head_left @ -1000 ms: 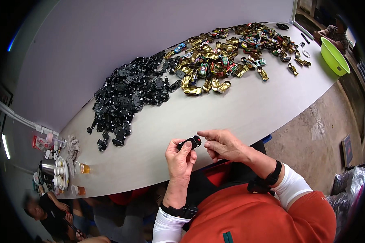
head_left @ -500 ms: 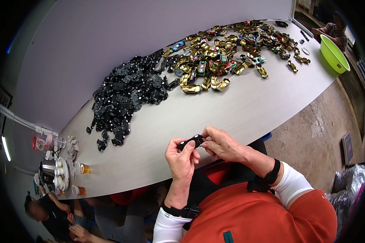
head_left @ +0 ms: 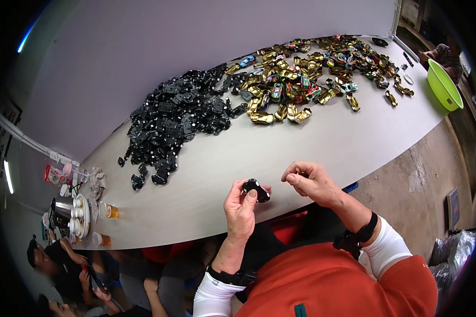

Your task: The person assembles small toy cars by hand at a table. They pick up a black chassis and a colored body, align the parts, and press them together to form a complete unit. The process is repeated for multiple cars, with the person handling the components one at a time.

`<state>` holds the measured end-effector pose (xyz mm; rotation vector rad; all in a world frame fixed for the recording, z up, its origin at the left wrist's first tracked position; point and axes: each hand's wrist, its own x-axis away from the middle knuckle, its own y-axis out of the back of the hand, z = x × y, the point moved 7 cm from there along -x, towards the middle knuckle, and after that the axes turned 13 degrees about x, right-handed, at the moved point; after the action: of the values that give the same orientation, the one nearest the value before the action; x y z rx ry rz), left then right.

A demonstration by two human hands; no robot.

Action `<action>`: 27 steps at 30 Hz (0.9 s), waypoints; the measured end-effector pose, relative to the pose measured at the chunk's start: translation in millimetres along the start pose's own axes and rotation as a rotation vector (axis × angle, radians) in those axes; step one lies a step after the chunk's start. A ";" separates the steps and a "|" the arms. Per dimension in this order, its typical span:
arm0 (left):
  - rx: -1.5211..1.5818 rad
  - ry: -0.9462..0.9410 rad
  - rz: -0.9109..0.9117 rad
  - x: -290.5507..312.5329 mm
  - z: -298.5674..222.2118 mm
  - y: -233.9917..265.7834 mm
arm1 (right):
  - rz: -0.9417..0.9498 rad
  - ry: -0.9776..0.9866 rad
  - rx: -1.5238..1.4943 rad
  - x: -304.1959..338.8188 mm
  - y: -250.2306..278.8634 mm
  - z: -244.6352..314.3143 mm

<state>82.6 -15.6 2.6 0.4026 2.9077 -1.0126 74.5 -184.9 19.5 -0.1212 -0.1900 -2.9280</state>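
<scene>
Between the thumb and fingers of my left hand point(head_left: 241, 211) is a black toy car chassis point(head_left: 256, 191) with small white wheel spots, held tilted above the near side of the table. My right hand point(head_left: 313, 182) hovers apart from it to the right, its fingers curled in against the thumb. A dark bit shows between those fingers, too small to make out. Beyond my hands lies a big pile of similar black chassis point(head_left: 169, 116). To its right spreads a heap of gold and coloured toy car bodies point(head_left: 285, 87).
A lime-green basin point(head_left: 443, 87) stands at the table's far right end. On the left are cups of amber drink point(head_left: 111, 211), a tray of white cups point(head_left: 81, 222) and a crumpled cloth point(head_left: 97, 182). People sit at the lower left; another is at the far right.
My right hand has come away from the chassis, up and to the right. My left hand has kept the chassis and turned it more downward. The whole view has shifted slightly.
</scene>
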 end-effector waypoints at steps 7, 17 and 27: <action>-0.376 0.030 0.151 4.3 2.5 -8.2 | 0.061 0.125 0.155 -10.6 -15.4 20.6; -0.442 0.014 0.107 9.6 1.1 -18.1 | -0.057 0.392 0.583 0.0 -24.4 39.1; -0.208 0.208 -0.063 8.1 5.3 6.5 | -0.084 0.254 0.418 4.7 -18.2 12.0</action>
<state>76.1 -12.1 -6.5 0.4313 3.1883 -0.7025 66.9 -166.5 29.7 0.3266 -0.7689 -2.8736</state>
